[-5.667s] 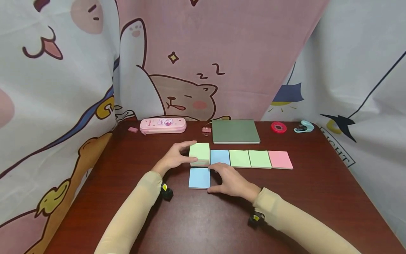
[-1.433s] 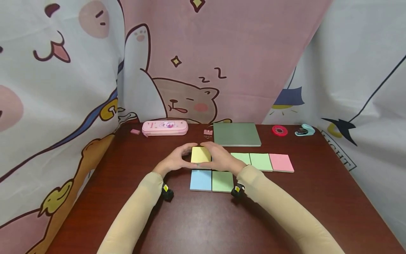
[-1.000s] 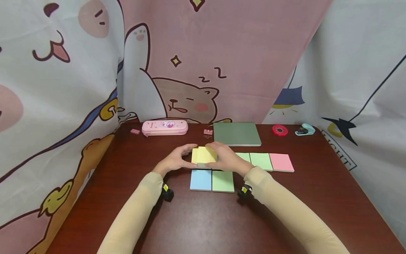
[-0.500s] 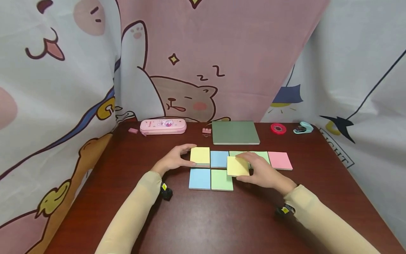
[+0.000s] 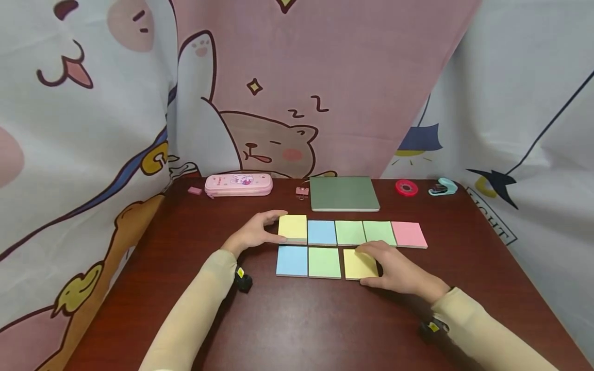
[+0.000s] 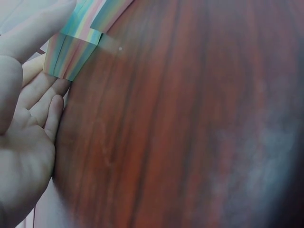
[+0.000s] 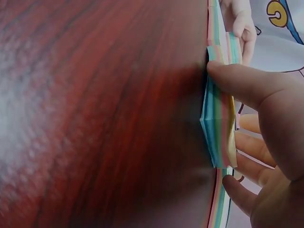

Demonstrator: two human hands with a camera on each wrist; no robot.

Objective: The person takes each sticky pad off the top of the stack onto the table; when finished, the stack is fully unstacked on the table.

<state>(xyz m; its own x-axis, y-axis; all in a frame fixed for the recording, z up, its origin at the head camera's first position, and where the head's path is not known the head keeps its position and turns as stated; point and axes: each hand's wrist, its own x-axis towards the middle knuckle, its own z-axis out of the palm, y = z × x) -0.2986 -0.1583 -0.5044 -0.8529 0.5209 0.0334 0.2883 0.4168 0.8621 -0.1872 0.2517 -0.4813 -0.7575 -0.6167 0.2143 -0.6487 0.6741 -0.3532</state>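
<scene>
Across the dark table (image 5: 297, 330), a yellow sticky-note pad (image 5: 358, 264), pinched in the right hand (image 5: 394, 268), has arrived right of the front green pad (image 5: 324, 263), third in line; the left hand (image 5: 252, 233) grips the yellow-topped stack (image 5: 293, 229) behind-left.

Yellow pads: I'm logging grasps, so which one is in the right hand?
The yellow pad just right of the near row's green pad, gripped by the right hand; the other yellow pad tops the stack at the left hand.
</scene>
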